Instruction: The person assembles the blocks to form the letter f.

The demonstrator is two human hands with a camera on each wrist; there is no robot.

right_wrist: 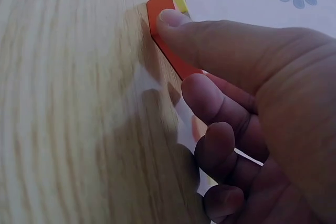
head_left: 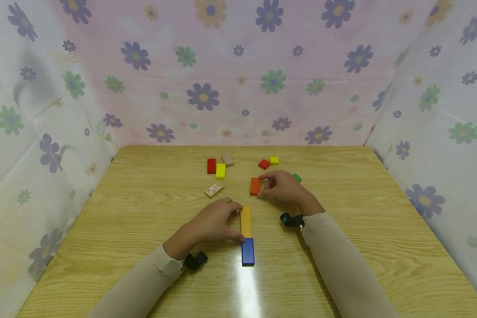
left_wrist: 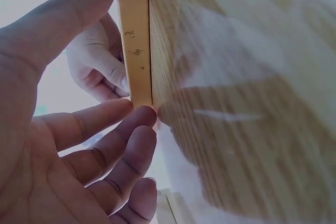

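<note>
An orange-yellow block [head_left: 246,223] and a blue block [head_left: 248,252] lie end to end in a line on the wooden table. My left hand [head_left: 214,223] spans the orange-yellow block lengthwise, with the thumb near the joint and the fingertips at its far end. In the left wrist view, the block's side [left_wrist: 135,51] carries small dark marks. Farther up, my right hand [head_left: 282,187] pinches an orange-red block [head_left: 255,186] between thumb and fingers. The right wrist view shows the thumb on that block [right_wrist: 160,4], which lies at or close to the tabletop.
Left of centre lie a patterned block [head_left: 214,189], a red block [head_left: 211,166], a yellow block [head_left: 220,171] and a plain wooden block [head_left: 227,159]. Small red [head_left: 264,164] and yellow [head_left: 274,160] blocks sit farther back. A green block [head_left: 297,177] is partly hidden by my right hand. Flowered cloth [head_left: 238,110] surrounds the table.
</note>
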